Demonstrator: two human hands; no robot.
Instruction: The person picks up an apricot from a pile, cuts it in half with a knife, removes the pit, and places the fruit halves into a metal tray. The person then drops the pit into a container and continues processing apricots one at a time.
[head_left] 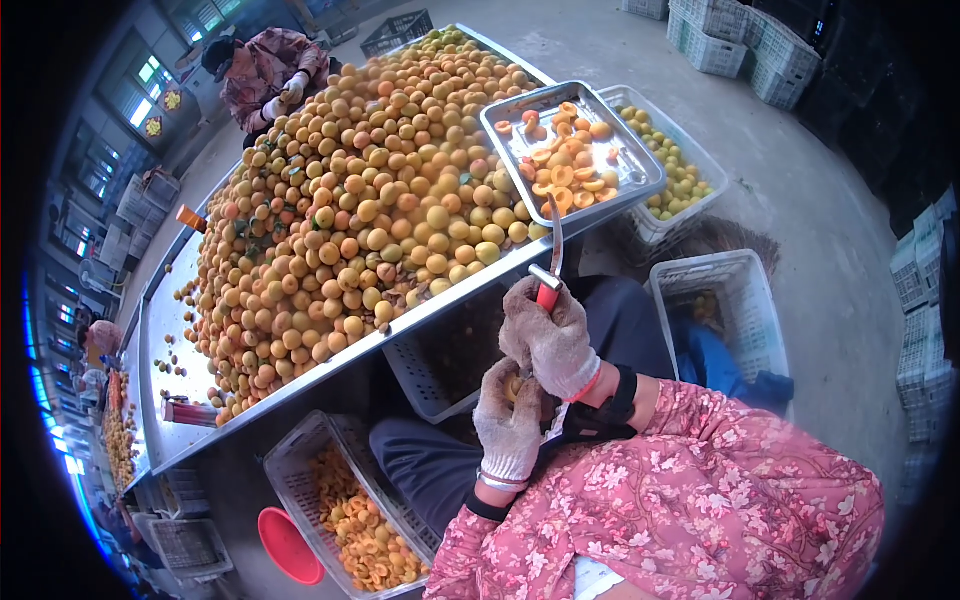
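Just below the metal table's (180,390) near edge, 2 gloved hands sit together: right hand (548,335) clamped on a red-handled knife (548,295), blade pointing away; left hand (506,430) curled around a mostly hidden fruit (513,388). Orange-yellow fruit pile (350,220) fills most of the tabletop, cut halves (565,178) in a steel tray (628,165) at the corner.
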